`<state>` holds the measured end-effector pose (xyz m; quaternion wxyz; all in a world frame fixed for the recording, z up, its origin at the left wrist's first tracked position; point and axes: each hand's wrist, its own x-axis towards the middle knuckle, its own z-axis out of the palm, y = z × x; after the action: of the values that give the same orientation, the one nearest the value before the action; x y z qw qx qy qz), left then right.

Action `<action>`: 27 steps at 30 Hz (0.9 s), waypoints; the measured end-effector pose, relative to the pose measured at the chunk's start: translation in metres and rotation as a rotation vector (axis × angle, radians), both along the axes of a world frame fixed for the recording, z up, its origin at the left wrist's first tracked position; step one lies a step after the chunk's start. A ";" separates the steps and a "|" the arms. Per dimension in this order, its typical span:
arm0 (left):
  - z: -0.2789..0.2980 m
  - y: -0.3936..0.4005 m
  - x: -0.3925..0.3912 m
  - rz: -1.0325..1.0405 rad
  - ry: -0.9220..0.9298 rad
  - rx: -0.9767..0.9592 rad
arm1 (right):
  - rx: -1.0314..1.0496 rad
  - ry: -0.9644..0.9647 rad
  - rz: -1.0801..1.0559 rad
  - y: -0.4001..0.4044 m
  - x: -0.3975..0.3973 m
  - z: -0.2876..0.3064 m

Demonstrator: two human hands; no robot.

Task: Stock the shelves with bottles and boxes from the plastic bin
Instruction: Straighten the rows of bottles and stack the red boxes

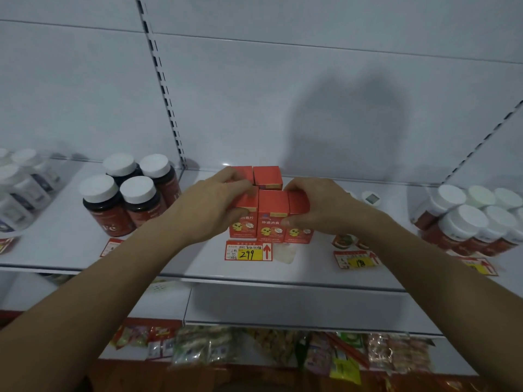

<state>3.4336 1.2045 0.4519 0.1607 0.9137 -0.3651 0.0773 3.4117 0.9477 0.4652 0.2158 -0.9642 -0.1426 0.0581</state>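
Both hands work a cluster of red boxes (pixel 272 213) standing on the white shelf (pixel 325 275), just behind the price tag (pixel 248 251). The left hand (pixel 210 206) holds the left front box in its grip; the right hand (pixel 317 206) pinches the right one. Squaring them calls for pressing inward evenly so the front row stays flush and upright. Dark bottles (pixel 128 193) stand well to the left, more bottles (pixel 472 222) to the right; nothing blocks the boxes. The bin is out of view.

Red boxes (pixel 272 213), white-capped dark bottles (pixel 124 193)
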 end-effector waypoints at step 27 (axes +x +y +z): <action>-0.009 0.043 0.002 -0.094 0.018 -0.084 | 0.016 -0.089 -0.025 0.035 0.000 -0.011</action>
<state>3.4359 1.2479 0.4425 0.2056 0.8888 -0.4024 0.0768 3.4117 0.9831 0.4546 0.2174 -0.9659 -0.1403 0.0112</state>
